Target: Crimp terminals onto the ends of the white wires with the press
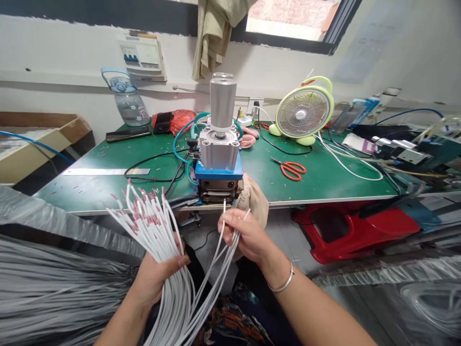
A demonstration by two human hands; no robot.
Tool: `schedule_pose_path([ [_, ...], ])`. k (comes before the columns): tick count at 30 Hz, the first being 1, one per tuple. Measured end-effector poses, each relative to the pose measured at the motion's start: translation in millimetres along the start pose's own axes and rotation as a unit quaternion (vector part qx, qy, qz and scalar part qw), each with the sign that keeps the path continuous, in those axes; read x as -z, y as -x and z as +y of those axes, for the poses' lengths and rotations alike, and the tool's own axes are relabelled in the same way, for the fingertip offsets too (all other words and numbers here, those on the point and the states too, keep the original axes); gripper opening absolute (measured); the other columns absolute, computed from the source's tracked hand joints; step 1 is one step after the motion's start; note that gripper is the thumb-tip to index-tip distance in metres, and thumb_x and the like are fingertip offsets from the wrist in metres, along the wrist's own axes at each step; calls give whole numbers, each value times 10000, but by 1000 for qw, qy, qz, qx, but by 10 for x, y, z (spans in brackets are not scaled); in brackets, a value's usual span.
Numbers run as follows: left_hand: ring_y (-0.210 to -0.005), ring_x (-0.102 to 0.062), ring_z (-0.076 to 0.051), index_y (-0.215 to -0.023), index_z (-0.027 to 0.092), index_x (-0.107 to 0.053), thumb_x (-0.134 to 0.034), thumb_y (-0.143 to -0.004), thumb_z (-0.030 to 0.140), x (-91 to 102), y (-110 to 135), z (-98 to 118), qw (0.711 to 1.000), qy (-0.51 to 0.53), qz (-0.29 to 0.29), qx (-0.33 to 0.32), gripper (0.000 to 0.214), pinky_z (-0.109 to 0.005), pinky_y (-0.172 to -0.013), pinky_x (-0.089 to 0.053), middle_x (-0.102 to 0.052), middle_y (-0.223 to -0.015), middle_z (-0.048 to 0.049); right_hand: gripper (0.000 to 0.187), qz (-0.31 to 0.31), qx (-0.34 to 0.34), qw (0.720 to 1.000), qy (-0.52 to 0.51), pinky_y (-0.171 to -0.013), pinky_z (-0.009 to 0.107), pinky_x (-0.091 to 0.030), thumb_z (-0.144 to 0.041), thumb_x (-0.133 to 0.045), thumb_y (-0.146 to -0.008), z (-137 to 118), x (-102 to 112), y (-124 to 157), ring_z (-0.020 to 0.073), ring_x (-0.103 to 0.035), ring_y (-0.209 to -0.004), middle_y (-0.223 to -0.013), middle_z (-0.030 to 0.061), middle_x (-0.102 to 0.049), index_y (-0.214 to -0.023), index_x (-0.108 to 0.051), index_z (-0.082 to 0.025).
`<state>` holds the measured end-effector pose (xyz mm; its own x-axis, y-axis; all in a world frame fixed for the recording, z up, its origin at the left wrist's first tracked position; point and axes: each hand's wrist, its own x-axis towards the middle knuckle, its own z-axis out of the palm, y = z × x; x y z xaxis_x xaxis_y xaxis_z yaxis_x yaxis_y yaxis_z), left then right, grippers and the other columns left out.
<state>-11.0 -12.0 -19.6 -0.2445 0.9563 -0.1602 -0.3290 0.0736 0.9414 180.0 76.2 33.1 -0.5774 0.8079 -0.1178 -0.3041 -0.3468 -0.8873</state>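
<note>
My left hand (162, 271) is wrapped round a thick bundle of white cables (153, 240), whose upper ends show short reddish wire tips. In my right hand (241, 230) are a few more white cables (216, 269), with one cable pinched between thumb and fingers. That cable's end points up at the front of a pneumatic press (219, 154) with a silver cylinder and a blue plate. Whether the tip touches the press, I cannot tell. The lower lengths of both groups run down together toward my lap.
On the green table (252, 182) lie orange-handled scissors (291, 169), a steel ruler (104, 171) and a phone (128, 134). A green fan (302, 115) and a water bottle (129, 103) stand behind. A beige cloth bag (254, 197) hangs beside the press. Below right is a red stool (345, 230).
</note>
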Motion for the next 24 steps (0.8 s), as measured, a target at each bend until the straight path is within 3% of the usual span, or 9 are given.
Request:
schedule_pose_path([
  [3,-530,-486,-124,-704,164,-575,-761,-502,188,-70,13,-24,998,-56,-20,-6,276,-251,-533,-411,-543,-568,30,185,-16,-17,1000,-15,-534,215,-451,-316,-635,-712,22,-31,12,97,-560,-565,-731,43,-636,-776,-655,-144],
  [5,-559,-505,-134,-706,165,-596,-755,-511,177,-122,18,-24,995,-90,-45,-24,252,-256,-561,-420,-575,-596,19,231,-17,-36,999,13,-483,214,-449,-332,-655,-695,59,-95,-7,94,-554,-538,-783,40,-645,-848,-650,-159],
  [8,-640,-545,-163,-770,169,-630,-754,-514,163,-160,20,-24,988,-127,-77,-50,284,-277,-626,-435,-621,-683,-7,240,-7,-51,995,88,-378,165,-372,-361,-650,-703,118,-202,-51,68,-506,-435,-616,13,-611,-756,-651,-127],
  [10,-612,-539,-163,-738,163,-625,-759,-509,168,-137,17,-21,989,-129,-65,-44,265,-278,-600,-435,-606,-652,-7,253,22,-41,996,77,-355,154,-352,-363,-640,-708,132,-241,-82,62,-500,-397,-557,9,-596,-673,-632,-112],
  [15,-562,-541,-156,-749,175,-583,-755,-517,195,19,-5,71,999,20,23,-35,289,-294,-583,-454,-568,-617,11,179,96,-29,992,-70,-330,164,-400,-299,-633,-698,45,-226,-155,83,-529,-364,-565,18,-629,-694,-607,-121],
  [20,-563,-542,-137,-825,205,-586,-714,-570,202,94,-3,172,991,133,17,-25,286,-279,-559,-466,-564,-689,18,145,126,-43,982,-132,-337,176,-445,-252,-618,-699,-30,-199,-203,77,-517,-344,-537,9,-614,-663,-602,-112],
  [24,-579,-563,-154,-826,189,-607,-721,-555,184,84,16,112,991,134,24,-7,294,-291,-559,-478,-581,-709,-1,178,108,-19,989,-103,-334,160,-429,-293,-663,-688,0,-149,-195,73,-527,-365,-583,7,-626,-710,-609,-125],
])
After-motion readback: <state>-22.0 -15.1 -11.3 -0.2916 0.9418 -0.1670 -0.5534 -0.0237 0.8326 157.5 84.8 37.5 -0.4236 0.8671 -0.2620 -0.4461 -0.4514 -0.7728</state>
